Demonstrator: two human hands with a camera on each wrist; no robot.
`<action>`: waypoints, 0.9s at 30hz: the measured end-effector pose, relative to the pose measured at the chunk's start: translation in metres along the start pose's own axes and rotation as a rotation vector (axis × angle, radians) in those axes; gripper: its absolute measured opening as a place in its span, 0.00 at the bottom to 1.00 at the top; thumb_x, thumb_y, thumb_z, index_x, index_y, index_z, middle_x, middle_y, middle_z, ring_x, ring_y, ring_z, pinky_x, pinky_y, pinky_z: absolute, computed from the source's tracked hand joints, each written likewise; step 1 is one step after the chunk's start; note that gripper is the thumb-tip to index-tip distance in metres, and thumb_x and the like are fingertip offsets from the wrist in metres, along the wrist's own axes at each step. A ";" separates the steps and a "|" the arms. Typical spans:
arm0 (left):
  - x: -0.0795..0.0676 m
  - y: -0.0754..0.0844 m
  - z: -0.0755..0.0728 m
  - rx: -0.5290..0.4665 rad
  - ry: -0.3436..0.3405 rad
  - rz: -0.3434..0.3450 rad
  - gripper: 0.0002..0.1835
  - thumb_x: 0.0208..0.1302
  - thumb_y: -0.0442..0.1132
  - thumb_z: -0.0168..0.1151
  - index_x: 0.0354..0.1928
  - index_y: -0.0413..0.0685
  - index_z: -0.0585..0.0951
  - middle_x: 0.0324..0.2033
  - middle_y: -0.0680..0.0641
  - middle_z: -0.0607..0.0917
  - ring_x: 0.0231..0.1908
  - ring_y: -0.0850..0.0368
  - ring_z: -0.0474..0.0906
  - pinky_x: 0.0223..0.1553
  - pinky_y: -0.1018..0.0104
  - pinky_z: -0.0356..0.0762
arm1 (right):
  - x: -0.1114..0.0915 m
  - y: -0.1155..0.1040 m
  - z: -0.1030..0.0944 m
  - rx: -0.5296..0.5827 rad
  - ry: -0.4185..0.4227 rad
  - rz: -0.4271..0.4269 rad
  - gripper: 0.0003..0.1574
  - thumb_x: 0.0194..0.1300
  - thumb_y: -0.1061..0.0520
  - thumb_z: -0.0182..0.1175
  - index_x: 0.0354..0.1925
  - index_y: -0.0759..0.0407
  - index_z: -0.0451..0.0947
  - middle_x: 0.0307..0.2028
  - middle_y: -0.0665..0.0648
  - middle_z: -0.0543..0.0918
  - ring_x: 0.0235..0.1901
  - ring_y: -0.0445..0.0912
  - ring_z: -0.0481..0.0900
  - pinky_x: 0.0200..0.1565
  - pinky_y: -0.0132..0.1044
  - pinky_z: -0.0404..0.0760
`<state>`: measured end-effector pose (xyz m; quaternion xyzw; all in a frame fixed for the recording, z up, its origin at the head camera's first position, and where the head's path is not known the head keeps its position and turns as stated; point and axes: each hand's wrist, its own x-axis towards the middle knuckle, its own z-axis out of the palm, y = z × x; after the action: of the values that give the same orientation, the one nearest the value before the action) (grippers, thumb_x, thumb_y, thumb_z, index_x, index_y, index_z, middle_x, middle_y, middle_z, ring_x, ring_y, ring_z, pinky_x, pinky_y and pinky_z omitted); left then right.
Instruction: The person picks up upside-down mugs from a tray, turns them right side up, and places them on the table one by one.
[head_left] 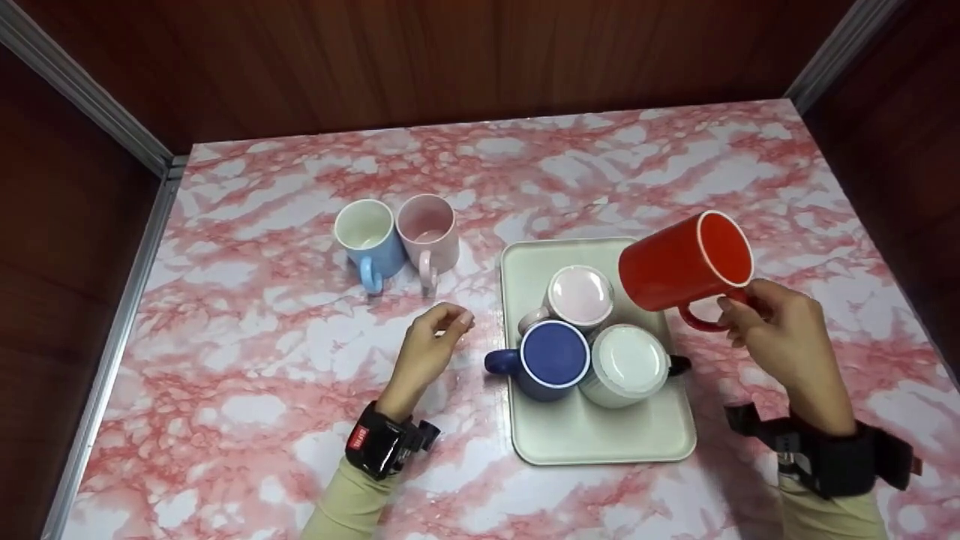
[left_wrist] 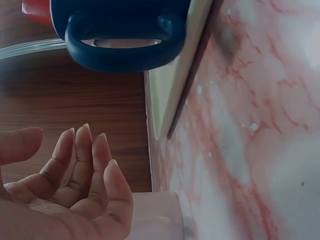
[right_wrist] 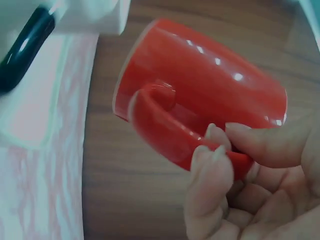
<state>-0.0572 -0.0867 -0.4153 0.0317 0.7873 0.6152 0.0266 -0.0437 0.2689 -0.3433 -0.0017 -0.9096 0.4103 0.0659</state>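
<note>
By its handle, my right hand (head_left: pixel 787 330) holds a red mug (head_left: pixel 667 266), tilted on its side with the mouth to the right, above the tray's right edge. In the right wrist view, thumb and fingers pinch the red mug's handle (right_wrist: pixel 165 132). Three mugs stand upside down on a cream tray (head_left: pixel 600 442): a pale pink mug (head_left: pixel 581 296), a dark blue mug (head_left: pixel 553 358) and a white mug (head_left: pixel 628 366) with a black handle. My left hand (head_left: pixel 427 349) hovers left of the tray, fingers loosely bent, holding nothing; the left wrist view shows the same empty hand (left_wrist: pixel 75 195).
Side by side on the left, a light blue mug (head_left: pixel 373 240) and a pink mug (head_left: pixel 429 232) stand upright, mouths up. The pink-and-white marbled table (head_left: pixel 247 442) ends at dark wood panels (head_left: pixel 465 67) behind and at both sides.
</note>
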 end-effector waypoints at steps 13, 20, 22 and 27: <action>-0.008 0.027 0.013 -0.134 -0.090 0.023 0.11 0.65 0.37 0.55 0.39 0.33 0.78 0.34 0.42 0.81 0.39 0.53 0.77 0.46 0.62 0.72 | -0.013 -0.021 0.037 0.749 -0.118 0.147 0.06 0.62 0.69 0.54 0.30 0.75 0.72 0.22 0.59 0.78 0.17 0.45 0.76 0.20 0.34 0.78; -0.014 0.047 0.027 -0.194 -0.202 0.037 0.12 0.64 0.36 0.55 0.41 0.31 0.78 0.34 0.40 0.82 0.38 0.53 0.78 0.44 0.64 0.73 | -0.018 -0.034 0.063 1.024 -0.165 0.221 0.06 0.62 0.73 0.51 0.28 0.71 0.72 0.21 0.61 0.78 0.15 0.46 0.76 0.19 0.33 0.77; -0.015 0.052 0.032 -0.189 -0.228 0.040 0.12 0.64 0.36 0.55 0.41 0.31 0.78 0.34 0.40 0.82 0.38 0.53 0.78 0.44 0.65 0.74 | -0.019 -0.037 0.070 1.072 -0.174 0.241 0.07 0.62 0.73 0.50 0.29 0.71 0.73 0.21 0.60 0.79 0.14 0.45 0.76 0.19 0.33 0.77; -0.015 0.056 0.045 -0.262 -0.262 -0.016 0.13 0.63 0.35 0.56 0.43 0.29 0.77 0.36 0.41 0.82 0.40 0.51 0.78 0.43 0.65 0.74 | -0.019 -0.045 0.086 1.150 -0.193 0.285 0.10 0.63 0.73 0.46 0.28 0.68 0.73 0.20 0.59 0.79 0.14 0.44 0.76 0.19 0.32 0.77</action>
<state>-0.0376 -0.0313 -0.3718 0.1016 0.6904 0.7029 0.1376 -0.0326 0.1738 -0.3685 -0.0504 -0.5344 0.8397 -0.0823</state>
